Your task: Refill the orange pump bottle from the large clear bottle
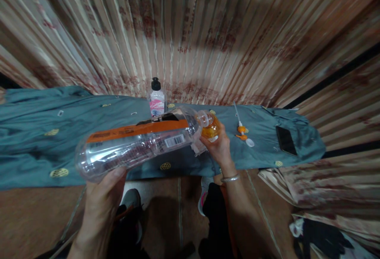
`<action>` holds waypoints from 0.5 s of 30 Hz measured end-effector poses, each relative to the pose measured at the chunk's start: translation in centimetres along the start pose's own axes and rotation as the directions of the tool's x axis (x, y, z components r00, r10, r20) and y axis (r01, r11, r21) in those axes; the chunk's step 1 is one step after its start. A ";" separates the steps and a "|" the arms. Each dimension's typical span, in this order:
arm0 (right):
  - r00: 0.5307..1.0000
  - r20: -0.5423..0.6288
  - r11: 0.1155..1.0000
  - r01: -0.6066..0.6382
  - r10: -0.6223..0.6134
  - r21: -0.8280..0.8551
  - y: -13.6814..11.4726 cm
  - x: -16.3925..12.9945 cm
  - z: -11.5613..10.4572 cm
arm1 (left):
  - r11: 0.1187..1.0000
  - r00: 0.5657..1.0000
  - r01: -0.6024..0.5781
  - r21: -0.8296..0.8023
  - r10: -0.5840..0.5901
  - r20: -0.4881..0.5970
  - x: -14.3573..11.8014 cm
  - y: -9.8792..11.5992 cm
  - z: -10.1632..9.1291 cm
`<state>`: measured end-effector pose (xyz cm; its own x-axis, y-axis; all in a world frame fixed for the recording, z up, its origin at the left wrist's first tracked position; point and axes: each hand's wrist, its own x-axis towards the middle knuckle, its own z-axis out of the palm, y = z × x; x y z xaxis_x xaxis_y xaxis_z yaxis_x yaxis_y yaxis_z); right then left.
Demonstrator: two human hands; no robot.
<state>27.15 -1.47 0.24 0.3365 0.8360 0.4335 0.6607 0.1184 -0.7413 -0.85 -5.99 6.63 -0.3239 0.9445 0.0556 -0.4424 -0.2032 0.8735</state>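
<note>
My left hand (103, 195) grips the base of a large clear plastic bottle (139, 144) with an orange label, tipped almost flat with its mouth to the right. That mouth meets a small bottle of orange liquid (211, 129), which my right hand (218, 148) holds from below. A silver bangle sits on my right wrist. Both bottles hang above the front edge of a table draped in teal cloth (35, 148).
A small white bottle with a black cap and pink label (156, 99) stands at the back of the table. An orange-and-white pump top (242, 130) lies to the right, a dark phone (285, 140) farther right. Striped curtains hang behind.
</note>
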 end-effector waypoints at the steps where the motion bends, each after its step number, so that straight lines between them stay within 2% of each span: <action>1: 1.000 0.002 1.000 0.002 -0.002 0.001 0.0 0.0 0.0 | 1.000 1.000 -0.003 -0.002 0.003 0.006 0.0 0.0 0.0; 6: 1.000 -0.002 1.000 0.010 -0.010 -0.012 0.3 0.1 0.0 | 1.000 0.999 -0.018 0.005 0.018 0.031 -0.2 0.2 0.1; 15: 1.000 0.001 1.000 -0.002 0.002 -0.021 0.0 0.0 0.0 | 1.000 1.000 -0.006 0.008 0.006 0.011 -0.2 0.1 0.1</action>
<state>27.20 -1.46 0.27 0.3371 0.8367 0.4315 0.6743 0.1053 -0.7309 -0.81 -6.21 6.77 -0.3175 0.9460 0.0661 -0.4340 -0.2069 0.8768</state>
